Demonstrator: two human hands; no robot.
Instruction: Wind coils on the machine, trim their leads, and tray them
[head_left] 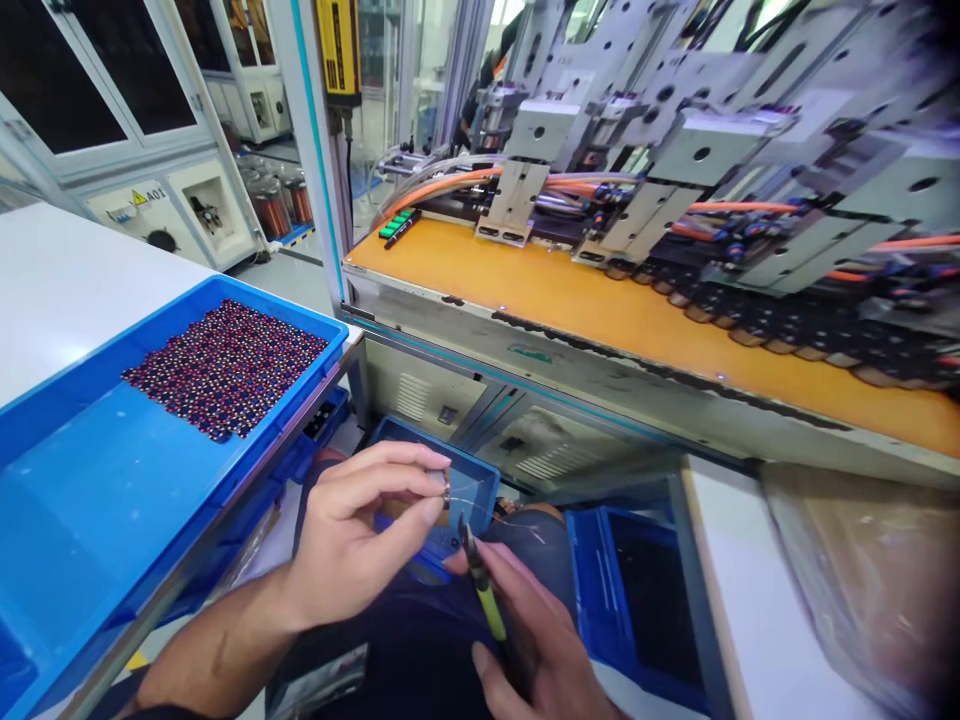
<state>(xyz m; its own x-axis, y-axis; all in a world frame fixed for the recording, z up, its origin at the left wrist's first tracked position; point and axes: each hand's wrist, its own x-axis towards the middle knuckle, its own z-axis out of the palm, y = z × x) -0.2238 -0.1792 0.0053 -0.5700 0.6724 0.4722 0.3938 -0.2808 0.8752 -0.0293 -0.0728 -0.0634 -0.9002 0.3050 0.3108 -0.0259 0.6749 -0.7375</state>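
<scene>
My left hand [356, 535] pinches a small round part [447, 490] between thumb and fingertips. The part is mostly covered by the fingers, so its exact kind cannot be made out. Thin copper-coloured wires [491, 512] trail from it to the right. My right hand [536, 625] is wrapped round a pair of cutting pliers [480, 580] with a yellow-green handle. The jaws point up, just below the wires and close to the left fingertips; whether they touch a wire is unclear. Both hands are above my lap.
On the left, a blue tray [97, 440] holds many small dark parts [229, 365] packed side by side. A blue bin [480, 480] sits low behind my hands, another blue bin [592, 570] at right. Ahead stands a machine with an orange worktop [540, 285]; plastic-wrapped cardboard [862, 560] lies at right.
</scene>
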